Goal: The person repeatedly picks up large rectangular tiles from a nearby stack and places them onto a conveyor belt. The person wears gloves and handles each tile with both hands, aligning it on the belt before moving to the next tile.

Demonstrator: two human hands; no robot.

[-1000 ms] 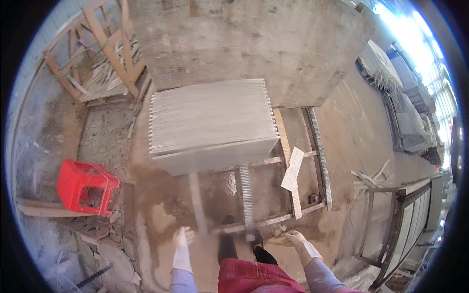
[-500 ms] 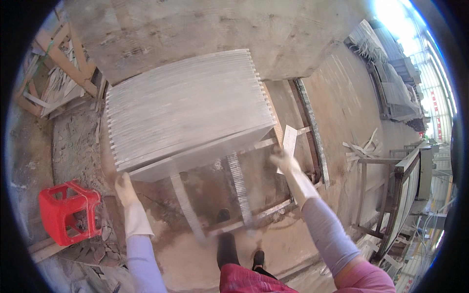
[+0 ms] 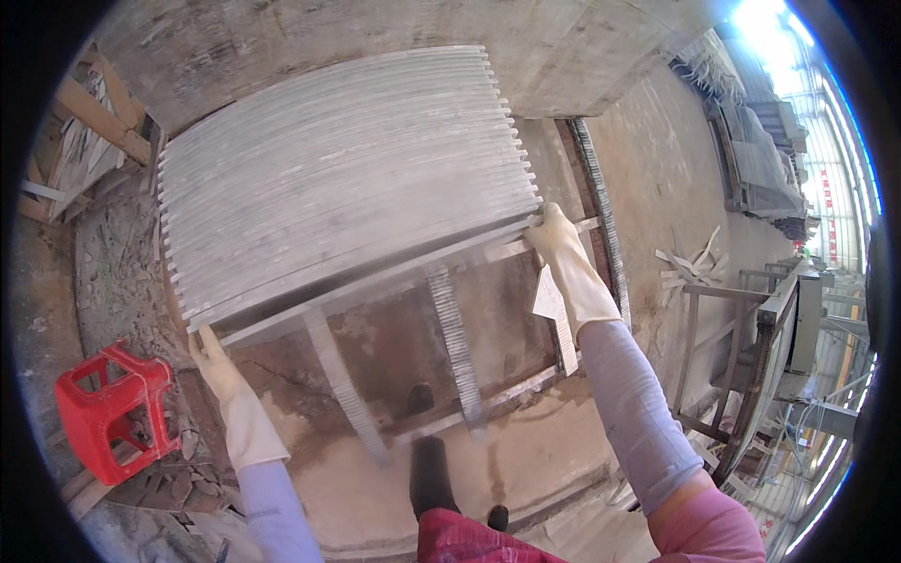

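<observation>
At the lower edge, a dark red apron (image 3: 474, 540) and a dark trouser leg (image 3: 432, 474) of the person are seen, with lilac sleeves (image 3: 643, 422) reaching forward on both sides. Both hands are covered by cream-coloured gloves and are kept wide apart, at opposite ends of one thin grey slab (image 3: 375, 281). Its left end is gripped by the left hand (image 3: 216, 364), and its right end is clamped by the right hand (image 3: 554, 233). This slab is found at the near side of a large stack of similar grey slabs (image 3: 347, 169), and a narrow dark gap is seen between them. Below the slab, a low frame (image 3: 511, 397) with ribbed crosswise strips (image 3: 455, 347) is laid on the wet, dusty floor. Near the right forearm, an angular white offcut (image 3: 550, 302) is rested on the frame. To the left, a red plastic stool (image 3: 113, 413) is placed beside broken rubble. To the right, pale scrap strips (image 3: 694, 267) are scattered near a rack (image 3: 718, 293). Behind the stack, a broad stained panel (image 3: 375, 28) is seen, with a wooden crate frame (image 3: 99, 117) at the upper left. Farther right, a plastic-covered pile (image 3: 765, 174) is placed before a bright wall.
</observation>
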